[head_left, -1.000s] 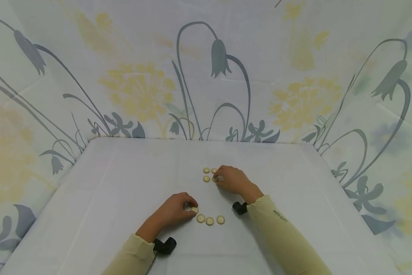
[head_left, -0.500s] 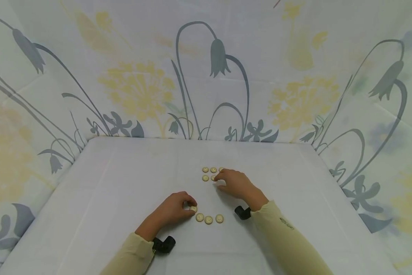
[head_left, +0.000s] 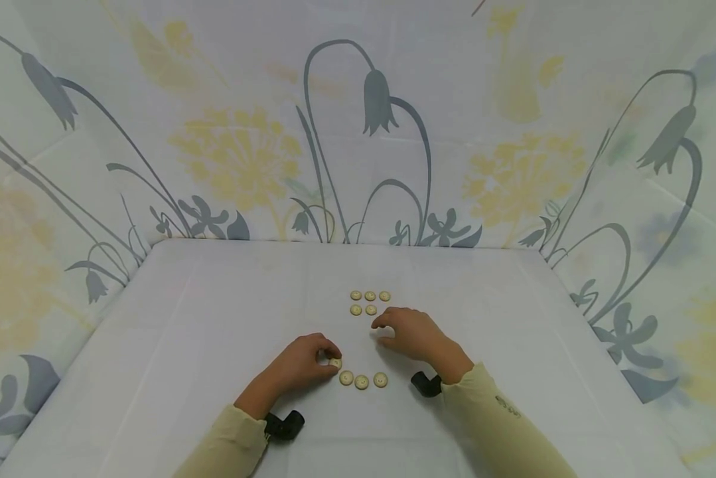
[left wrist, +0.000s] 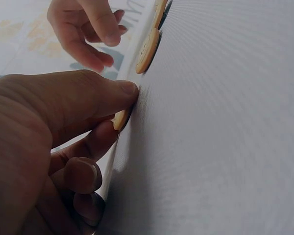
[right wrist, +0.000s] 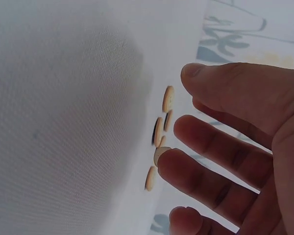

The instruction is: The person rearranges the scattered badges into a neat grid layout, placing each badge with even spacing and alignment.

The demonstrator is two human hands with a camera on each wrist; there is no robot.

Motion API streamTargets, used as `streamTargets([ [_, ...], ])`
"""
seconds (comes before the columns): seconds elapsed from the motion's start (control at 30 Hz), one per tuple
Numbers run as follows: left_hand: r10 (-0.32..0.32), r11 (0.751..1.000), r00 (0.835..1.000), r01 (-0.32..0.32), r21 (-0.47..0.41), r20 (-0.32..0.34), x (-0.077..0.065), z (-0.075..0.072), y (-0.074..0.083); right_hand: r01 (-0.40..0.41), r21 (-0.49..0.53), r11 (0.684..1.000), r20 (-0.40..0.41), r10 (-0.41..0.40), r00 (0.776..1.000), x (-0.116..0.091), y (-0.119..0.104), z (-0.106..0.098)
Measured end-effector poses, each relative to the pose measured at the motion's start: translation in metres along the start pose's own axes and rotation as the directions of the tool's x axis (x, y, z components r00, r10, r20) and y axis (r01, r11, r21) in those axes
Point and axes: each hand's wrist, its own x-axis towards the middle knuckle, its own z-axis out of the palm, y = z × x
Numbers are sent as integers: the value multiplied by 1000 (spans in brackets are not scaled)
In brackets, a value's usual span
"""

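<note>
My left hand [head_left: 304, 360] pinches a round cream button [head_left: 335, 363] between thumb and forefinger, low at the white tabletop. In the left wrist view this button [left wrist: 121, 119] shows as a thin edge under the thumb tip, partly hidden. Its other fingers are loosely bent. My right hand [head_left: 414, 334] hovers with fingers spread and nothing between them, just nearer than two short rows of buttons. Three buttons lie in the far row [head_left: 370, 296] and two in the near row [head_left: 371, 310]. Right of the left hand, three more buttons [head_left: 361, 382] form a slight curve.
A white cloth [head_left: 214, 312] covers the table. Behind and beside it hangs a flower-printed curtain [head_left: 358, 133]. Each wrist wears a small black camera [head_left: 286, 425] at the edge of a pale yellow sleeve [head_left: 489, 411].
My right hand has drawn back toward me and to the right from the second button of the near row, uncovering the far row's third button. The left hand stays on its button.
</note>
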Motion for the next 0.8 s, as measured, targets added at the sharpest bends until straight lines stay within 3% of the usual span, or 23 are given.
streamTargets([
  [0.5,-11,1000,1000,11,6,-6,-1,0,0,72,13,997,18,-72,997,-20,-11,-2],
  [0.8,-4,1000,1000,4,11,-10,-2,1,1,50,38,998,81,-53,995,-31,-15,1],
])
